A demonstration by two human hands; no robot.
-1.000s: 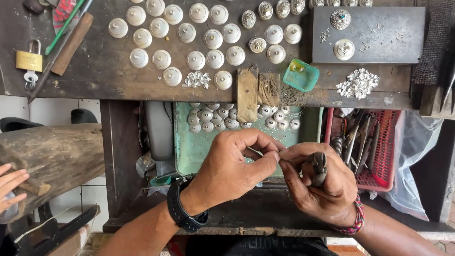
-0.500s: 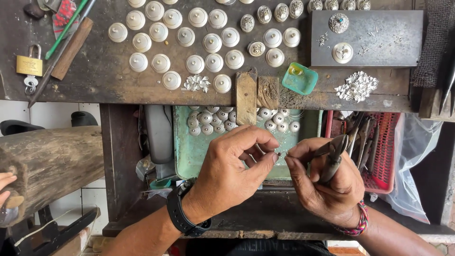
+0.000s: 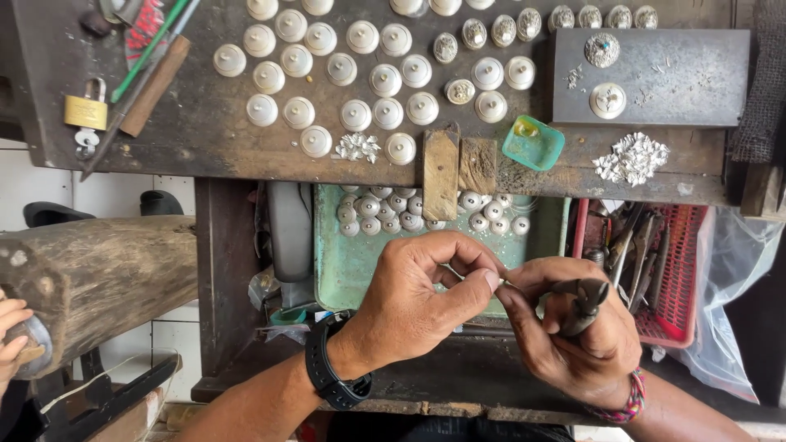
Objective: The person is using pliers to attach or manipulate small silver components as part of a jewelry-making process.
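A tiny silvery piece [image 3: 501, 283], too small to be made out clearly, is pinched between the thumb and forefinger of the left hand [image 3: 417, 303], just above the near edge of a green tray [image 3: 344, 270]. The fingertips of the right hand [image 3: 573, 327] are brought against the same piece, so that it is nipped from both sides. A dark pair of pliers [image 3: 583, 304] is clasped in the right palm by the curled lower fingers, its nose pointing up and to the far side. A black watch [image 3: 332, 381] is worn on the left wrist and a braided band [image 3: 622, 401] on the right.

In the far part of the green tray a cluster of small domed caps [image 3: 426, 211] is kept. To the right of the hands a red basket [image 3: 679, 278] filled with hand tools is seen. Farther off, on the dark workbench [image 3: 205, 131], rows of round white domed discs [image 3: 360, 74] are laid out, with a wooden peg [image 3: 440, 173] jutting over the tray, a small teal dish [image 3: 532, 142] just beside it, a heap of silver scraps [image 3: 630, 158] at the right and a brass padlock [image 3: 85, 112] at the left. At the near left a log [image 3: 90, 278] is touched by another person's fingers [image 3: 12, 331].
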